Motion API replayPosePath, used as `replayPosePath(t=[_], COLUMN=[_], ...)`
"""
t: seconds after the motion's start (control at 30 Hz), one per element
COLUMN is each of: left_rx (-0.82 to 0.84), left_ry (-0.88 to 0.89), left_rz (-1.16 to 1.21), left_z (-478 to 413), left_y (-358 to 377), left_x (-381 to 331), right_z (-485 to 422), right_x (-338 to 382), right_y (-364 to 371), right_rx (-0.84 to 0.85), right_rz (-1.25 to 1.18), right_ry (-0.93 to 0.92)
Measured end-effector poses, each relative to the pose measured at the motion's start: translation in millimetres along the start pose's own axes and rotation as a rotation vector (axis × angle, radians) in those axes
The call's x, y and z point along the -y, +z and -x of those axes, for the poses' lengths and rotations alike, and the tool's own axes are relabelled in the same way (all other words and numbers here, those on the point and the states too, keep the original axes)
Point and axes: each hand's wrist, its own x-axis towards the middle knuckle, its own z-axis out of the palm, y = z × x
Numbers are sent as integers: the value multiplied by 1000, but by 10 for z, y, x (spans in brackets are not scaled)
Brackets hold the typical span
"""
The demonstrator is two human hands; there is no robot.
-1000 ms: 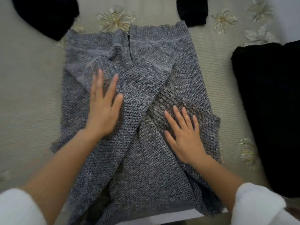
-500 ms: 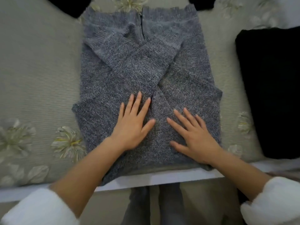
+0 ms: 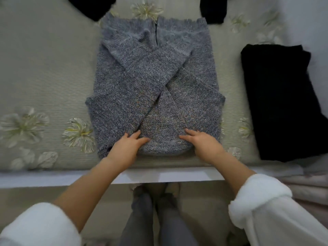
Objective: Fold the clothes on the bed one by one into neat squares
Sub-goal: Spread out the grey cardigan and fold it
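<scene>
**A:** Now that both hands are sitting at the near edge, what is changing?

**B:** Half a second ago the palms were lying flat and open on the middle of the grey speckled knitted sweater point(image 3: 154, 89). Now the left hand point(image 3: 126, 148) and the right hand point(image 3: 204, 146) are curling at its near edge. They appear to be pinching it, and the knit is bulging up slightly between them.

**A:** Meaning what for the fold?

**B:** I am judging that the smoothing is ending and the near-to-far fold is starting. The sleeves are already lying crossed over the body, so this piece is looking roughly halfway to a square.

**A:** Where is it lying?

**B:** It is lying in the middle of the pale green flower-embroidered bed point(image 3: 44, 68), with its scalloped edge pointing away.

**A:** Is any basket or box taking finished pieces?

**B:** None is showing. The bed is carrying everything. A folded black fabric stack point(image 3: 276, 103) is resting to the right, apart from the sweater. Two loose black garments are peeking in at the far side, one on the left point(image 3: 92, 6) and one near the sweater's far right corner point(image 3: 213, 9).
</scene>
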Motion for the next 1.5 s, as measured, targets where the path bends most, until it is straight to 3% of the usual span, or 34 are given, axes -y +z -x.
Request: replayPosePath(t=[0.2, 0.5, 0.6, 0.87, 1.03, 1.2, 1.3, 1.4, 1.5], left_rx=[185, 756, 800, 652, 620, 261, -75, -383, -392], left_ry=[11, -10, -41, -87, -137, -142, -246, -283, -186], left_rz=[161, 263, 262, 249, 225, 146, 43, 147, 291], left_z=[322, 1187, 1123, 244, -580, -1328, -1534, -1483, -1177], left_y=[-681, -1200, -1391, -2061, -2429, -2346, -2056, -1644, -1231], left_x=[-178, -724, -668, -78, 323, 722, 786, 746, 549], right_z=[379, 1140, 1056, 182, -619, -1342, -1631, -1741, -1541], right_x=[-55, 10, 13, -102, -188, -312, -413, -440, -267], right_y=[-583, -917, -1114, -1912, -2262, -2227, -2093, -1717, -1252], right_rx=[162, 683, 687, 414, 339, 219, -42, -426, -644], right_rz=[-128, -141, -114, -53, -22, 31, 106, 90, -191], right_ry=[-67, -95, -98, -55, 59, 151, 201, 252, 245])
